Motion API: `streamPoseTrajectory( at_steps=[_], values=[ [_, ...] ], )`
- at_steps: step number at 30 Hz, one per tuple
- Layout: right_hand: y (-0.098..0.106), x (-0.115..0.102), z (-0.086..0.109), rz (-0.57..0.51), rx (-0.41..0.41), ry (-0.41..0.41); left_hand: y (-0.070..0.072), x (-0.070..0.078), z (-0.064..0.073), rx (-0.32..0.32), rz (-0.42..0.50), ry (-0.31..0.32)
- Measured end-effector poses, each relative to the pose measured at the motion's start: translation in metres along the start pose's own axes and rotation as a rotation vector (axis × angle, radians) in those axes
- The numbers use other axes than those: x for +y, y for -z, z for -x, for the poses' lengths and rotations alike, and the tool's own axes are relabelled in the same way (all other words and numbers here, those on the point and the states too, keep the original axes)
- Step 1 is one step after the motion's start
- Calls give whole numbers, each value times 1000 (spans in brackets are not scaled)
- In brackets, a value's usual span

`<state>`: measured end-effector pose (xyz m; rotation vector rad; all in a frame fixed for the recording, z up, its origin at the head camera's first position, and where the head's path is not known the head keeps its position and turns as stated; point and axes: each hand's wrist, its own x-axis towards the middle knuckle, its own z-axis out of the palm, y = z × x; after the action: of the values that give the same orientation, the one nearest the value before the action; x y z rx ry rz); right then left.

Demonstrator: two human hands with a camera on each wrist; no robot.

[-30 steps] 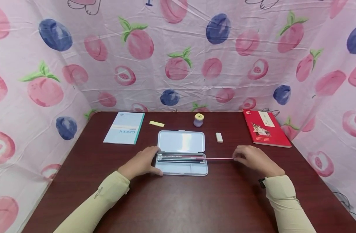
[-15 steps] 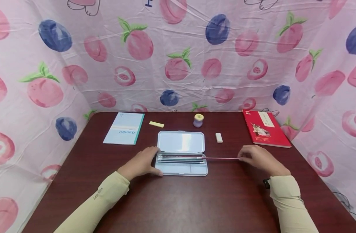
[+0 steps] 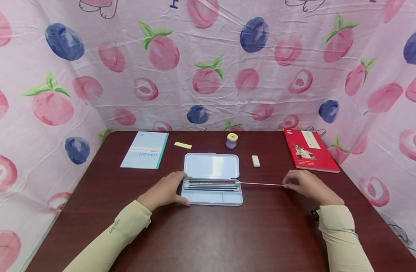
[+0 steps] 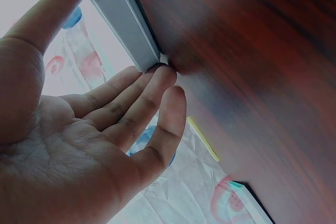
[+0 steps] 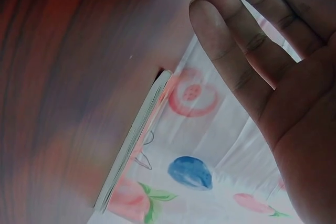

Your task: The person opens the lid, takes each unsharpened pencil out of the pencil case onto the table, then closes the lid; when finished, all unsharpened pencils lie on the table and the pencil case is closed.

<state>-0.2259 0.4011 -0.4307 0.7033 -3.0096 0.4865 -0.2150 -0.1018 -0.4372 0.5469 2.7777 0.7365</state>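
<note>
A pale blue pencil case [image 3: 202, 196] lies open on the table, its lid [image 3: 201, 165] folded back. Several dark pencils [image 3: 211, 186] fill its rear compartment. My left hand [image 3: 164, 189] holds the case's left end, thumb at the front corner and fingers at the back; the left wrist view shows the case end [image 4: 123, 19] between thumb and fingers. Off the case's right side, my right hand [image 3: 308, 185] pinches the far end of a thin pink pencil [image 3: 262, 184]. That pencil's left tip is at the case's right rim. The right wrist view hides the pinch.
Behind the case are a yellow strip [image 3: 183, 145], a purple-and-yellow sharpener-like pot [image 3: 232, 141] and a white eraser [image 3: 256, 161]. A light blue notebook [image 3: 145, 149] lies back left, a red book [image 3: 311, 149] back right. A fruit-print curtain [image 3: 208, 56] surrounds the table.
My right hand has moved right, drawing the pink pencil from over the other pencils until its left tip reaches the case's right rim. The left hand and case have stayed still.
</note>
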Motion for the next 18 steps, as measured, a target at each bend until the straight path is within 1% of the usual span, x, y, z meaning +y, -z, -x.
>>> streamPoseTrajectory(
  at_steps=[10, 18],
  values=[
    [2, 11, 5, -8, -34, -40, -1, -2, -1, 2, -16, -7],
    [3, 17, 8, -18, -17, -20, -2, -3, -1, 2, -16, -3]
  ],
)
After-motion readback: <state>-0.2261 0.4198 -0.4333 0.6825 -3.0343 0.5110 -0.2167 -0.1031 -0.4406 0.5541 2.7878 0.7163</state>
